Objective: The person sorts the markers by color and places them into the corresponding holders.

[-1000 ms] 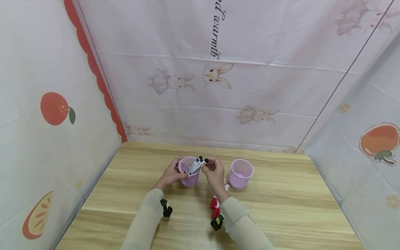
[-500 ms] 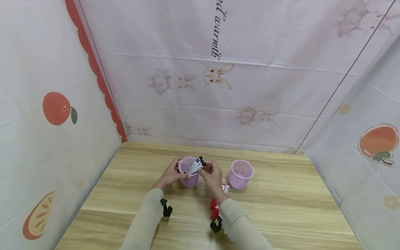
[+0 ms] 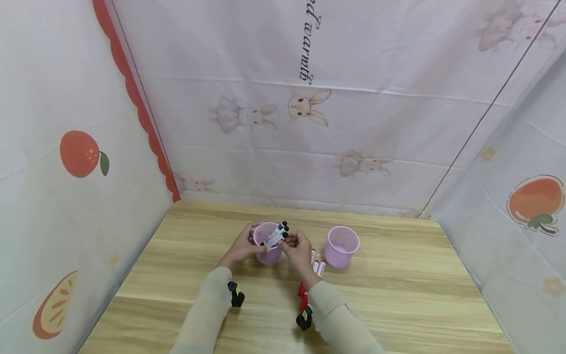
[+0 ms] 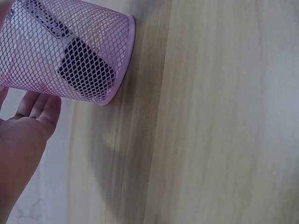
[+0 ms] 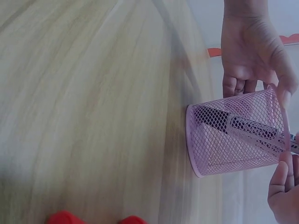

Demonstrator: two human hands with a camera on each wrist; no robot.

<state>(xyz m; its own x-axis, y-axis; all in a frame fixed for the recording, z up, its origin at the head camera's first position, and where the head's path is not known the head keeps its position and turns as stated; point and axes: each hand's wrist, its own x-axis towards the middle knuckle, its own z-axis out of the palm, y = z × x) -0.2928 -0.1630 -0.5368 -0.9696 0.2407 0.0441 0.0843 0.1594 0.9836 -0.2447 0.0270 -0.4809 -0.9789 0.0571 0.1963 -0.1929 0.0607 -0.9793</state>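
In the head view a pink mesh pen holder (image 3: 269, 256) stands on the left, gripped by my left hand (image 3: 242, 247) with the thumb over its near rim and the fingers around its far side. Several white markers (image 3: 275, 234) with black ends lean inside it, sticking out toward the upper right. My right hand (image 3: 298, 250) is at the rim, pinching one of these markers near its black end. Through the mesh in the right wrist view, the black lower ends of the markers (image 5: 214, 117) reach close to the holder's bottom.
A second pink mesh pen holder (image 3: 340, 251) stands to the right on the wooden table (image 3: 398, 285). Several red and white markers (image 3: 319, 268) lie beneath my right forearm. Printed cloth walls (image 3: 283, 167) enclose the table at the back and sides.
My right hand has shifted slightly left and down, bringing its marker closer to the others in the holder. More of the red and white markers now shows. The left hand keeps its place.
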